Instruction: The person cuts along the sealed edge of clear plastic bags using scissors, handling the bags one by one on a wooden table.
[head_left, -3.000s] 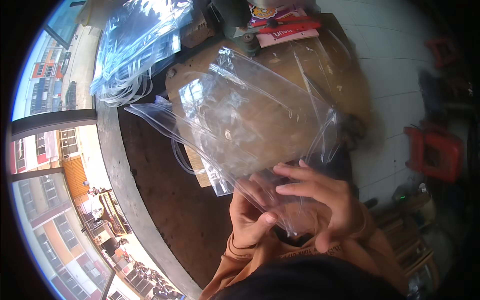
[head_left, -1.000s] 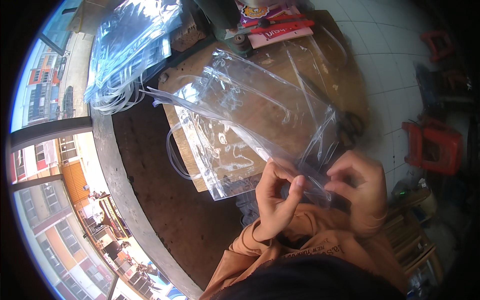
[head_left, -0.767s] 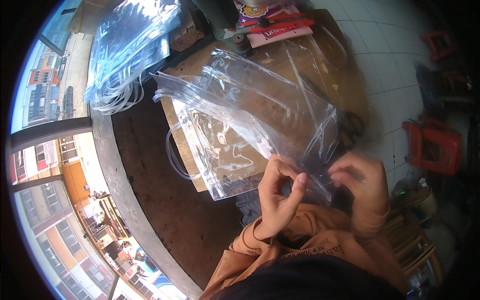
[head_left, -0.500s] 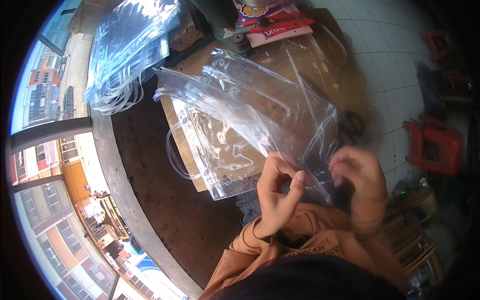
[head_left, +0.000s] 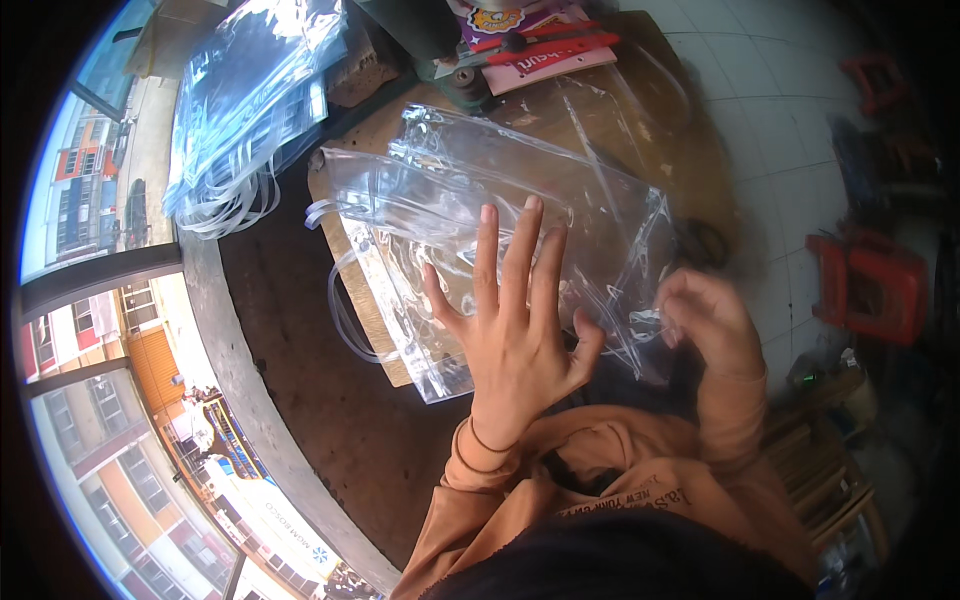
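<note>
A clear plastic bag (head_left: 590, 220) lies across the wooden worktop with its sheets partly folded over. One loop of its clear handle (head_left: 345, 315) sticks out past the worktop's left edge. My left hand (head_left: 520, 310) is open over the bag, fingers spread and pointing away from me; whether the palm presses on the plastic is hard to see. At the bag's near right side, my right hand (head_left: 708, 315) is curled, with its thumb and fingertips together. Anything between those fingertips is too small to make out.
A pile of clear bags with handles (head_left: 250, 110) sits at the far left. Beyond the bag are a red-handled cutter (head_left: 555, 45), pink and purple packets (head_left: 555, 72) and a green metal machine part (head_left: 465, 85). Dark scissors (head_left: 703, 243) lie right. A red stool (head_left: 870, 285) stands on the tiled floor.
My left hand has let go of the bag's fold, opened and moved up and left over the plastic. The raised fold has settled flatter. My right hand has barely moved.
</note>
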